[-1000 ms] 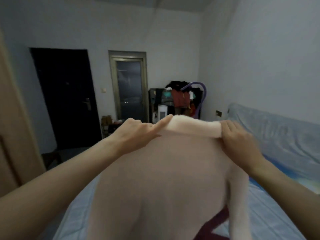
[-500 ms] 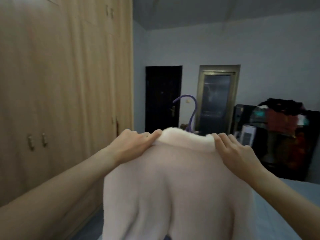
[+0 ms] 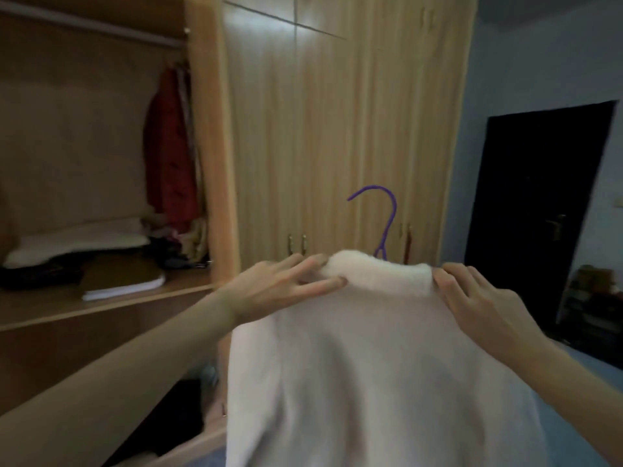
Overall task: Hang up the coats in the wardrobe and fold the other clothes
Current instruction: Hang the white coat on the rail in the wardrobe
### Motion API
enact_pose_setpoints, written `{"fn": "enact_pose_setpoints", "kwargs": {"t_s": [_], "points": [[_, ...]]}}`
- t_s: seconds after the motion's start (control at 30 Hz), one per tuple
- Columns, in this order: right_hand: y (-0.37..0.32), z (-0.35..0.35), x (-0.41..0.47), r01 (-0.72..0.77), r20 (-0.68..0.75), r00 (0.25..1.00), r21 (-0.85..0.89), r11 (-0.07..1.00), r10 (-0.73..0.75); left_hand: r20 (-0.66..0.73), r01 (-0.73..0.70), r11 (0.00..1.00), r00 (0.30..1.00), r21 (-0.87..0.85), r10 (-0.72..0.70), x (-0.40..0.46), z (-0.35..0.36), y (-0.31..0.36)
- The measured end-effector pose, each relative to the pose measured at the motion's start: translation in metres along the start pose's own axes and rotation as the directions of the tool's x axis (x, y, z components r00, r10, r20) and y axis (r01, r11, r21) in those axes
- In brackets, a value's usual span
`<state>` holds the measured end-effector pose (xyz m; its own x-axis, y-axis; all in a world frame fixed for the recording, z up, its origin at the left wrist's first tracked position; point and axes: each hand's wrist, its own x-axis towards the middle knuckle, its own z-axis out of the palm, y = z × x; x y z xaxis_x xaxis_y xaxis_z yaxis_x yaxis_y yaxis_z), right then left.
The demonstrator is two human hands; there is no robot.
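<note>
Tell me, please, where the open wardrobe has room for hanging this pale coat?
The rail looks bare left of the red coat, which hangs against the right partition. Below, the shelf is crowded with folded clothes and a book.

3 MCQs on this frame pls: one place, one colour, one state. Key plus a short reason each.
1. Where does the red garment hang?
A. In the open wardrobe compartment at left
B. On the dark door
C. Over the person's arm

2. What colour is the hanger hook above the coat's collar?
A. Green
B. Purple
C. White

3. What are the hands doing?
A. Both hang idle
B. Only the right touches the coat
C. Both hold the pale coat at the collar

Key:
1 A: it hangs under the rail inside the open section, above a shelf.
2 B: the curved hook is plainly purple against the closed wardrobe doors.
3 C: the left hand and right hand each grip one end of the collar.
</note>
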<state>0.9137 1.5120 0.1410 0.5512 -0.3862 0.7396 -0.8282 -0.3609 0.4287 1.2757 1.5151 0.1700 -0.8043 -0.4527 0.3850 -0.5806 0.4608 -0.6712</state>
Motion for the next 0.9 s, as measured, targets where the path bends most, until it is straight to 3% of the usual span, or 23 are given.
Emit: {"fn": "enact_pose_setpoints", "kwargs": {"t_s": [0.2,0.37,0.53,0.73,0.9], "points": [[-0.09,0.039,0.082,0.151,-0.108,0.985,0.16,0.975,-0.135,0.207,0.131,0.989,0.968,0.069,-0.143,-0.114,-0.022,-0.052],[-0.174,0.054,0.155,0.276,-0.183,0.954,0.225,0.935,-0.237,0.343,0.296,0.951,0.887,0.089,-0.308,-0.201,-0.048,-0.09],[-0.257,0.06,0.23,0.369,-0.269,0.916,0.268,0.89,-0.299,0.368,0.434,0.892,0.814,0.128,-0.449,-0.277,-0.066,-0.13],[-0.347,0.062,0.297,0.426,-0.367,0.873,0.256,0.868,-0.32,0.396,0.49,0.841,0.742,0.229,-0.54,-0.365,-0.081,-0.171],[-0.402,0.074,0.34,0.415,-0.336,0.885,0.248,0.876,-0.324,0.428,0.55,0.804,0.685,0.227,-0.59,-0.411,-0.076,-0.206]]}}
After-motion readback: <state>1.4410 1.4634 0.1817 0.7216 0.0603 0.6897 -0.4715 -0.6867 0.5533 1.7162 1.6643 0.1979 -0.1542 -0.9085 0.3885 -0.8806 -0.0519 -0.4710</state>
